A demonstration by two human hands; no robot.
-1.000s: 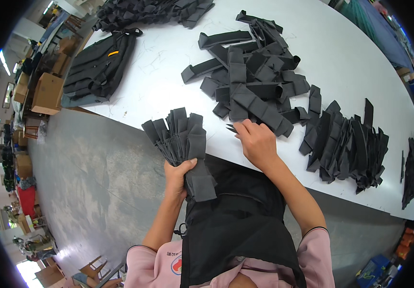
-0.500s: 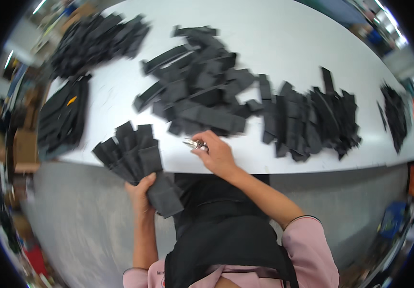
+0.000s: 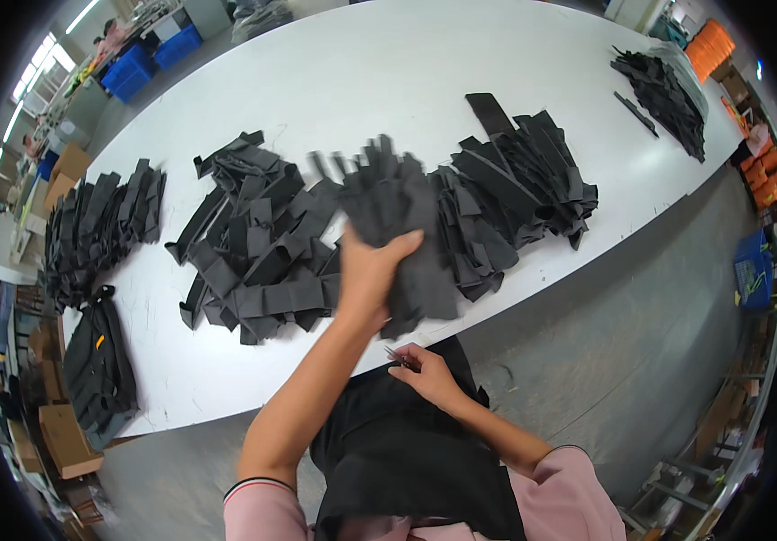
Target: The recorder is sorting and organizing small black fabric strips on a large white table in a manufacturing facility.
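Note:
My left hand (image 3: 370,270) is closed round a bundle of dark grey fabric strips (image 3: 420,275), thumb across the front and strip ends fanned out beyond it. It hovers by the table's front edge, between a loose heap of similar strips (image 3: 267,230) and strips laid side by side (image 3: 528,171). The bundle hides part of both. Just below, over the black apron (image 3: 388,433), my right hand (image 3: 432,379) grips small metal thread snips (image 3: 396,355), their tips pointing up and left; the fingers cover their handles.
The white table (image 3: 361,72) carries another pile of dark strips (image 3: 105,216) at the left, beside a folded dark fabric item (image 3: 95,370) with an orange tab. More dark pieces (image 3: 668,99) lie at the far right. Cardboard boxes (image 3: 68,437) stand on the floor to the left.
My left hand has carried the bundle of strips up and right over the table. The right hand, still holding the snips, has drawn back toward my body. The view has turned.

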